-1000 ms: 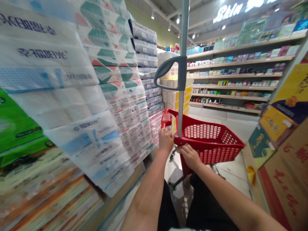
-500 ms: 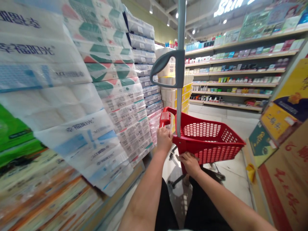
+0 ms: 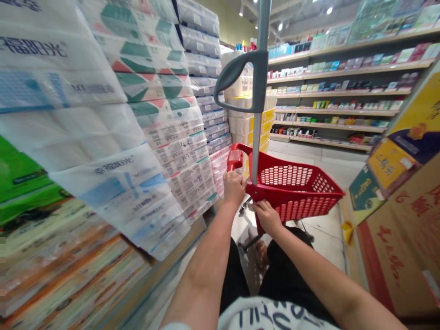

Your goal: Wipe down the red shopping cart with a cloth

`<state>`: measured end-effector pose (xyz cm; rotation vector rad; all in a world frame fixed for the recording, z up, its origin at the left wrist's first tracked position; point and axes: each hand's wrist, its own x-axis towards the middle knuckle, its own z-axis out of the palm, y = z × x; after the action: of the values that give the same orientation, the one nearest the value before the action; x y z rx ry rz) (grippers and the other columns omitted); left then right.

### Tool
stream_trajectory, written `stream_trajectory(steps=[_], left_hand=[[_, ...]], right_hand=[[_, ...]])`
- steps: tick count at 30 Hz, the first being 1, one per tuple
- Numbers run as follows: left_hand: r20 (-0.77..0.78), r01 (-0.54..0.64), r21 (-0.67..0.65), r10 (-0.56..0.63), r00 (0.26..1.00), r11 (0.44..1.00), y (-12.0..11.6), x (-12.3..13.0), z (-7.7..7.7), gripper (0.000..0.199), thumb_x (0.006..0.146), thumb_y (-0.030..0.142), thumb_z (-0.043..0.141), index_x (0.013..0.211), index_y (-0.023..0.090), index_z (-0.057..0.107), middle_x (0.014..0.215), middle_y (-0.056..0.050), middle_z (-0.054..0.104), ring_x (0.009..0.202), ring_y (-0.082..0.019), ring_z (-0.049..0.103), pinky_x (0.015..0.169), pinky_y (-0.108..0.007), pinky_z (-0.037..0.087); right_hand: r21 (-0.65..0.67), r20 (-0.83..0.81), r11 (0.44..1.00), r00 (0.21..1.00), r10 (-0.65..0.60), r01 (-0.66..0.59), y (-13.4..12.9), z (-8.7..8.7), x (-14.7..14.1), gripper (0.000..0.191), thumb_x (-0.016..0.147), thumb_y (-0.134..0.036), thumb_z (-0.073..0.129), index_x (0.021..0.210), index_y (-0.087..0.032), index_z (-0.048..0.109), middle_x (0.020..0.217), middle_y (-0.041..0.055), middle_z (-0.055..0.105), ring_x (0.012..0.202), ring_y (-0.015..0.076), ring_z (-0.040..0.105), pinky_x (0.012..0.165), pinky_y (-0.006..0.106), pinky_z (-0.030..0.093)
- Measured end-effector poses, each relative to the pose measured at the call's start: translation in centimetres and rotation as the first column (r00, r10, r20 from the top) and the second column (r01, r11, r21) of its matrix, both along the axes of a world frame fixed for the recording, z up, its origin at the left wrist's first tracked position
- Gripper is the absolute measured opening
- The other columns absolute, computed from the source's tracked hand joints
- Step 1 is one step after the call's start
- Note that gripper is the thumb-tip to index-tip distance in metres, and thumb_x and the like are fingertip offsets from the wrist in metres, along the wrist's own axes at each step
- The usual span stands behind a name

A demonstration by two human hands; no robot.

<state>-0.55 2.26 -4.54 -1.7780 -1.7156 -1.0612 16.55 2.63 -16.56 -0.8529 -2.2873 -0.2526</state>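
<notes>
The hands (image 3: 250, 201) touch the red cart (image 3: 299, 183), its wheels partly hidden

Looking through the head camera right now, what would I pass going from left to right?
White-and-blue toilet roll packs, green-and-pink patterned packs, grey-blue packs, the left hand, the red shopping cart basket, a cardboard carton with red writing.

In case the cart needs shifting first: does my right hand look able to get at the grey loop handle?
Probably yes: the right hand is low against the red cart, and nothing visible blocks the way up to the grey loop handle; the left hand sits below it.
</notes>
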Motion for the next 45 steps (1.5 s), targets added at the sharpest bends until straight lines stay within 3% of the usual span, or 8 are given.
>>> stream_trajectory(steps=[3,7,13,21,28,32,37,45], left_hand=[[-0.002,-0.004,0.0,0.004,1.0,1.0,0.2,0.0,0.0,0.025,0.09,0.019,0.048,0.067,0.02,0.059,0.081,-0.008,0.057,0.091,-0.025,0.049,0.09,-0.042,0.04],[0.013,-0.005,0.002,0.005,1.0,1.0,0.3,0.0,-0.1,0.024,0.089,0.018,0.05,0.068,0.02,0.059,0.082,-0.007,0.056,0.092,-0.025,0.049,0.092,-0.042,0.04],[0.04,0.015,-0.016,-0.015,0.999,1.0,0.1,0.0,-0.2,0.025,0.089,0.017,0.049,0.066,0.021,0.058,0.082,-0.007,0.055,0.092,-0.024,0.049,0.095,-0.043,0.039],[0.052,0.012,-0.028,-0.01,0.999,1.0,-0.2,0.3,-0.2,0.027,0.09,0.019,0.048,0.065,0.02,0.058,0.083,-0.007,0.056,0.095,-0.024,0.049,0.096,-0.043,0.039],[0.055,-0.011,-0.026,0.012,0.998,1.0,-0.6,-0.9,-0.3,0.028,0.091,0.019,0.047,0.067,0.02,0.06,0.085,-0.008,0.057,0.098,-0.024,0.05,0.099,-0.043,0.037],[0.056,-0.022,-0.039,0.024,0.998,0.999,-0.6,-1.4,-0.4,0.025,0.089,0.018,0.049,0.067,0.02,0.061,0.085,-0.008,0.057,0.101,-0.025,0.049,0.099,-0.043,0.038],[0.062,-0.023,-0.041,0.026,0.998,0.999,-0.7,-1.4,-0.5,0.024,0.089,0.019,0.049,0.069,0.02,0.061,0.086,-0.008,0.057,0.1,-0.025,0.048,0.097,-0.044,0.038],[0.068,-0.01,-0.048,0.013,0.998,0.999,-0.8,-1.5,-0.4,0.026,0.09,0.02,0.048,0.067,0.021,0.062,0.084,-0.007,0.057,0.099,-0.026,0.048,0.099,-0.048,0.035]], right_hand=[[0.02,-0.047,1.0,0.999,0.004,-0.003,0.1,0.3,-0.1,0.034,0.093,-0.013,0.046,0.12,-0.021,0.064,0.107,0.0088,0.065,0.103,0.022,0.052,0.092,0.032,0.047],[-0.051,0.005,0.999,1.0,-0.012,0.013,0.1,-1.3,0.4,0.03,0.091,-0.01,0.045,0.113,-0.019,0.064,0.1,0.0086,0.066,0.097,0.0216,0.055,0.081,0.03,0.05],[0.0,-0.141,0.999,0.989,0.052,-0.052,0.4,-1.1,0.4,0.025,0.094,-0.013,0.043,0.105,-0.018,0.065,0.105,0.0086,0.065,0.102,0.0206,0.053,0.095,0.032,0.043],[-0.083,0.139,0.996,0.99,0.025,-0.013,0.2,-4.2,1.7,0.026,0.09,-0.012,0.05,0.102,-0.024,0.07,0.101,0.0074,0.067,0.096,0.0218,0.054,0.077,0.032,0.047],[0.032,-0.007,0.997,0.997,0.076,-0.076,0.0,-2.1,0.8,0.031,0.095,-0.015,0.045,0.115,-0.023,0.067,0.112,0.0079,0.064,0.106,0.0215,0.051,0.093,0.033,0.044],[-0.037,0.155,0.997,0.985,0.069,-0.064,-0.2,-2.8,-0.1,0.028,0.091,-0.015,0.051,0.109,-0.026,0.07,0.097,0.0067,0.065,0.092,0.022,0.052,0.074,0.031,0.048],[0.013,0.069,0.997,0.995,0.075,-0.076,0.1,-3.1,-0.9,0.039,0.091,-0.012,0.048,0.124,-0.025,0.063,0.113,0.0089,0.062,0.106,0.0238,0.05,0.089,0.034,0.047],[-0.041,0.196,0.997,0.977,0.079,-0.072,-0.6,-3.8,-0.9,0.042,0.089,-0.011,0.048,0.123,-0.029,0.063,0.102,0.0078,0.064,0.094,0.0227,0.052,0.079,0.033,0.047]])
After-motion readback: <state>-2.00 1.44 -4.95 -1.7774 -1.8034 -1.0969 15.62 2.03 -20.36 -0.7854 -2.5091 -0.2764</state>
